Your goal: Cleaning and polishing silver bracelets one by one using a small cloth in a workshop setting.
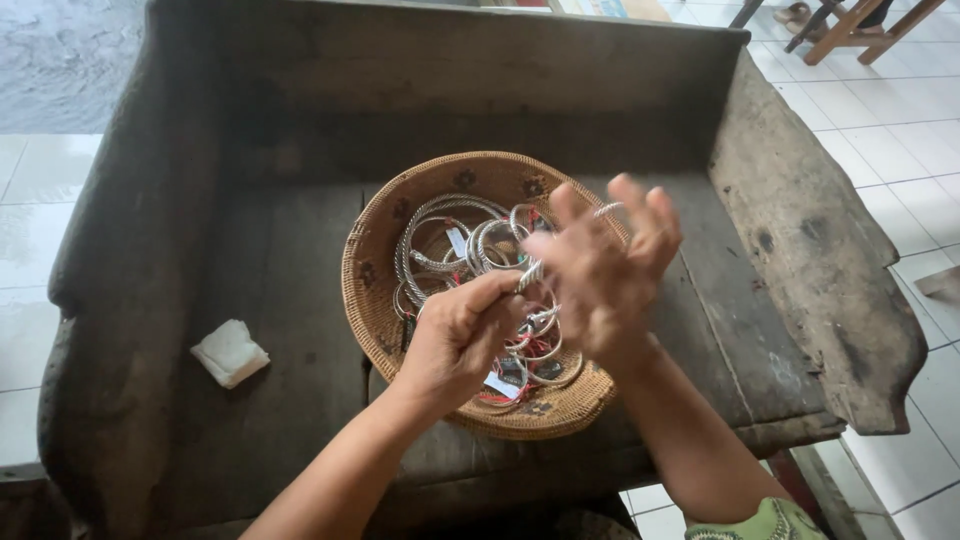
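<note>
A silver bangle [565,240] is being worked over the right hand [605,275], and it is held above a round woven basket [375,290] that sits on a dark wooden bench [290,330]. The bangle is pinched at its near end by the left hand [462,335], whose thumb and forefinger are closed tight on the twisted metal while the other fingers are curled in beneath. The right hand is held upright with its fingers [640,215] drawn close together and only slightly spread at the tips; the far edge of the bangle is seen across those fingertips. Whether the ring is already past the knuckles cannot be told, since the picture is blurred there.

The step is probably done best if the right fingers are kept bunched narrow and the thumb tucked in, so that the ring is eased down evenly rather than forced on one side. A steady grip near the left fingertips is needed. Just below both hands, more bangles [450,250] with small tags are heaped in the basket. Well to the left of the fingers, a folded white cloth [230,352] lies on the bench.
</note>
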